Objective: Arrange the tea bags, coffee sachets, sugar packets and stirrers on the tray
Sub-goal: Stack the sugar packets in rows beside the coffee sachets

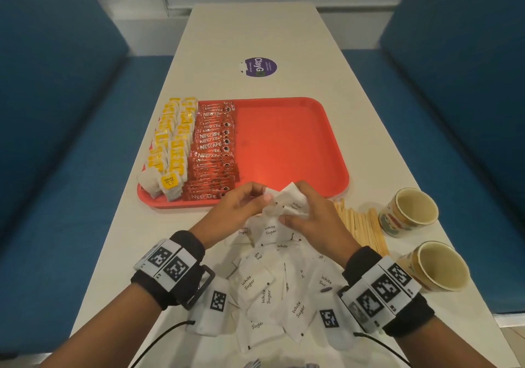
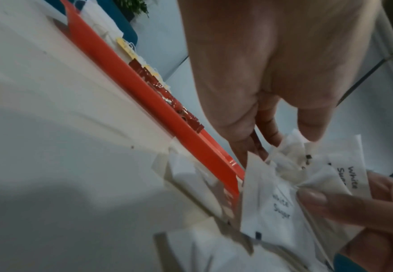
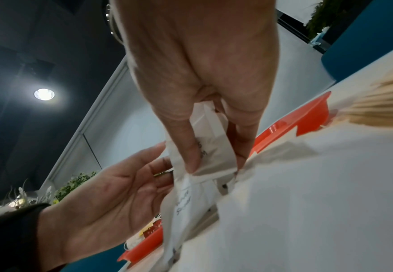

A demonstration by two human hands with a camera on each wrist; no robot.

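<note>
Both hands — the left hand [image 1: 237, 203] and right hand [image 1: 308, 220] — pinch white paper "White Sugar" packets [image 1: 287, 204] beside the red plastic tray [image 1: 287, 143] of red "NESCAFE" sachets [image 1: 213, 152].

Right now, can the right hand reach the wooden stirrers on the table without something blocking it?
Probably yes. The wooden stirrers lie just beside the right hand, with nothing between them. But that hand grips a bunch of sugar packets together with the left hand, so it would need to put these down first.
</note>
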